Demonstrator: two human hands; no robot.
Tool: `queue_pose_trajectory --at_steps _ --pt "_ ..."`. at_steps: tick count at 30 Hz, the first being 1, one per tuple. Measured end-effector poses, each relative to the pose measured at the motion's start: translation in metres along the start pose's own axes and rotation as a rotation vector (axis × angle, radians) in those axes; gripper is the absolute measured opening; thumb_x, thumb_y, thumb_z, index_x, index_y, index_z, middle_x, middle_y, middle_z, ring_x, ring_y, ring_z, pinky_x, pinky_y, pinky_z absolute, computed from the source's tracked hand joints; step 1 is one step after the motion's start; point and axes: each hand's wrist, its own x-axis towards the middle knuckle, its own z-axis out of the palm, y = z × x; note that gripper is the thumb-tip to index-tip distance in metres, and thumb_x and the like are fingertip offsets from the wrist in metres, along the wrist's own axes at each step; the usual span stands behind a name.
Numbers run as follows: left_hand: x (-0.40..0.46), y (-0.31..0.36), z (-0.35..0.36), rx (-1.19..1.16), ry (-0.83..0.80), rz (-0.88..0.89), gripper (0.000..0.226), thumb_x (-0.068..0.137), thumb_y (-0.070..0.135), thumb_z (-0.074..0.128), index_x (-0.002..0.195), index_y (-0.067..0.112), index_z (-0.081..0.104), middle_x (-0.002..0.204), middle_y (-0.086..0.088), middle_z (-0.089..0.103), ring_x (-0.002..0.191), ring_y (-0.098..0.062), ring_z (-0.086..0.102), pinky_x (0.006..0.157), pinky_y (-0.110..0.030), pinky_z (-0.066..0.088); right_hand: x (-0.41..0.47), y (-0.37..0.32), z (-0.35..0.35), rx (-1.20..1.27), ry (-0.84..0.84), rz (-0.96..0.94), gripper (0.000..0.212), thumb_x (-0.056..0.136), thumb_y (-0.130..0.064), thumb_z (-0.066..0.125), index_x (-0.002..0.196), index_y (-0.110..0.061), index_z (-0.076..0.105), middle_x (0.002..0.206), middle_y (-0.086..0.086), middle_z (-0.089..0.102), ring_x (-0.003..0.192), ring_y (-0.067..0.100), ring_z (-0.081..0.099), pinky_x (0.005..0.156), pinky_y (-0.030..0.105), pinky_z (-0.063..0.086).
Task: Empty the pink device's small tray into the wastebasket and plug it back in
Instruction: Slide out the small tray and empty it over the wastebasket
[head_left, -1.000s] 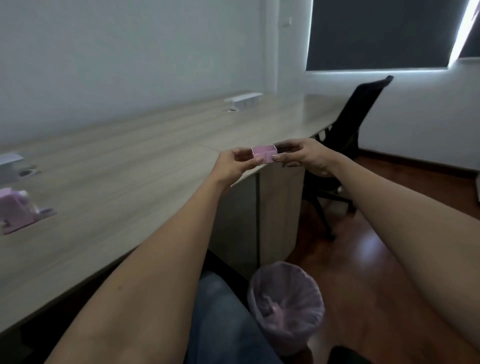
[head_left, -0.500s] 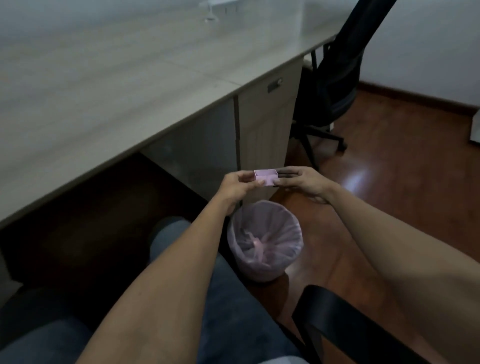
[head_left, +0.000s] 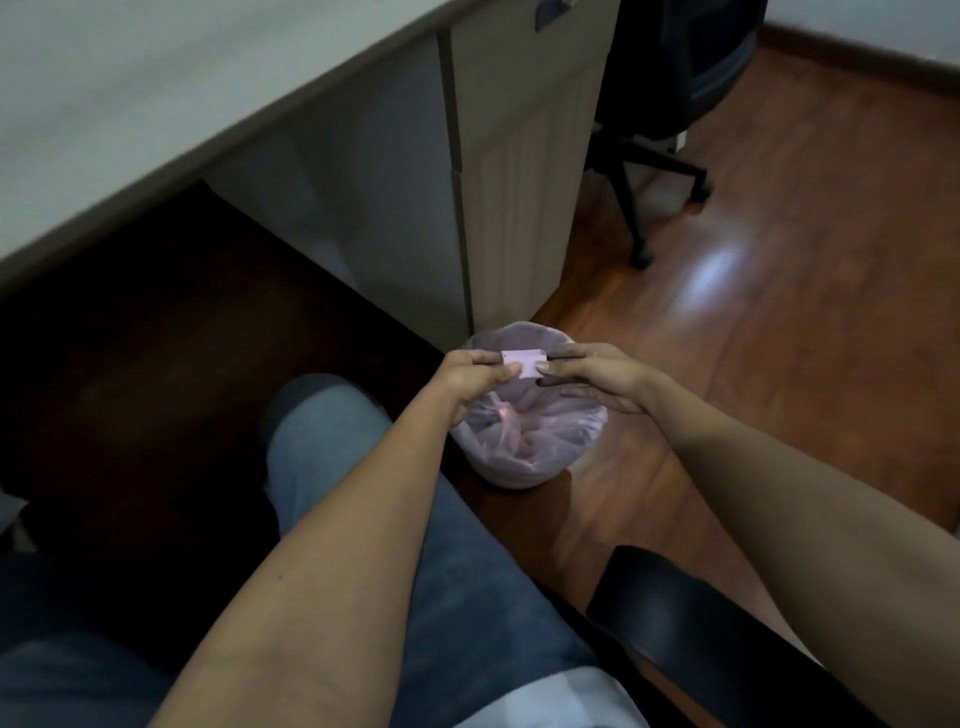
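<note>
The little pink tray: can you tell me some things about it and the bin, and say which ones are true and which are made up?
1. Both hands hold the small pink tray. True: the left hand and right hand pinch its ends.
2. The tray sits on the desk. False: it is held above the wastebasket.
3. The wastebasket has a pinkish liner. True.
4. The wastebasket stands on the desk. False: it stands on the wooden floor.
5. A black chair stands nearby. True.
</note>
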Motion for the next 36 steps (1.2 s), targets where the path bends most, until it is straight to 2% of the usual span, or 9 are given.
queue_pose_trajectory --at_steps 7,12,16,18,21,24,26,30,36 --pt "0.011 -0.010 0.007 0.013 -0.001 -0.045 0.048 0.085 0.001 0.077 0.128 -0.008 0.061 0.124 -0.025 0.069 0.118 -0.032 0.068 0.104 -0.038 0.053 0.009 0.021 -0.006 0.024 -0.001 0.038 0.055 0.084 -0.020 0.079 0.135 -0.010 0.061 0.119 0.008 0.076 0.115 0.017 0.070 0.099 0.034 0.051" --pt "0.023 -0.007 0.013 0.031 0.007 -0.061 0.044 0.087 0.012 0.077 0.124 -0.009 0.066 0.118 -0.025 0.072 0.113 -0.032 0.071 0.103 -0.040 0.055 0.014 0.021 -0.009 0.049 -0.004 0.058 0.082 0.061 -0.044 0.091 0.131 -0.010 0.065 0.119 0.009 0.076 0.114 0.018 0.071 0.107 0.038 0.049" --pt "0.030 0.008 0.023 0.069 0.055 -0.094 0.030 0.089 0.029 0.075 0.097 0.000 0.074 0.097 -0.012 0.075 0.087 -0.020 0.073 0.052 -0.024 0.054 0.019 0.013 -0.012 0.100 0.045 0.078 0.064 0.079 -0.044 0.081 0.127 -0.004 0.066 0.122 0.010 0.074 0.112 0.019 0.072 0.092 0.028 0.055" --pt "0.039 0.016 0.027 0.033 0.103 -0.080 0.031 0.087 0.031 0.078 0.082 0.001 0.073 0.089 -0.013 0.072 0.071 -0.019 0.072 0.048 -0.019 0.056 0.024 0.006 -0.011 0.157 0.099 0.092 0.058 0.083 -0.043 0.078 0.124 -0.003 0.066 0.120 0.012 0.074 0.107 0.019 0.073 0.085 0.026 0.056" --pt "0.050 0.026 0.029 -0.052 0.143 -0.058 0.056 0.079 0.035 0.085 0.105 -0.013 0.072 0.088 -0.016 0.071 0.063 -0.022 0.071 0.074 -0.032 0.065 0.031 -0.008 -0.011 0.232 0.143 0.148 0.046 0.082 -0.043 0.078 0.107 -0.006 0.068 0.116 0.013 0.074 0.096 0.017 0.073 0.082 0.025 0.057" --pt "0.055 0.038 0.030 -0.077 0.169 -0.072 0.070 0.075 0.036 0.088 0.121 -0.009 0.060 0.107 -0.020 0.073 0.052 -0.019 0.073 0.053 -0.027 0.062 0.038 -0.022 -0.011 0.238 0.134 0.201 0.046 0.082 -0.049 0.076 0.102 -0.009 0.066 0.104 0.007 0.072 0.092 0.014 0.070 0.089 0.025 0.055" --pt "0.058 0.043 0.030 -0.098 0.174 -0.091 0.072 0.075 0.034 0.089 0.125 -0.007 0.057 0.115 -0.023 0.071 0.065 -0.023 0.076 0.045 -0.025 0.058 0.043 -0.028 -0.010 0.224 0.140 0.236 0.046 0.083 -0.052 0.074 0.098 -0.009 0.065 0.090 0.005 0.070 0.087 0.013 0.068 0.089 0.025 0.054" --pt "0.065 0.048 0.025 -0.127 0.177 -0.131 0.070 0.074 0.034 0.089 0.125 -0.007 0.061 0.111 -0.024 0.073 0.081 -0.028 0.076 0.044 -0.027 0.057 0.051 -0.038 -0.007 0.200 0.134 0.298 0.048 0.084 -0.056 0.071 0.083 -0.009 0.060 0.053 0.001 0.069 0.077 0.011 0.065 0.079 0.022 0.053" --pt "0.075 0.043 0.020 -0.091 0.181 -0.194 0.076 0.070 0.041 0.090 0.126 -0.002 0.062 0.105 -0.020 0.075 0.073 -0.027 0.076 0.047 -0.028 0.058 0.051 -0.041 -0.002 0.156 0.157 0.322 0.046 0.087 -0.053 0.068 0.074 -0.010 0.057 0.041 0.000 0.062 0.075 0.012 0.063 0.088 0.024 0.051"
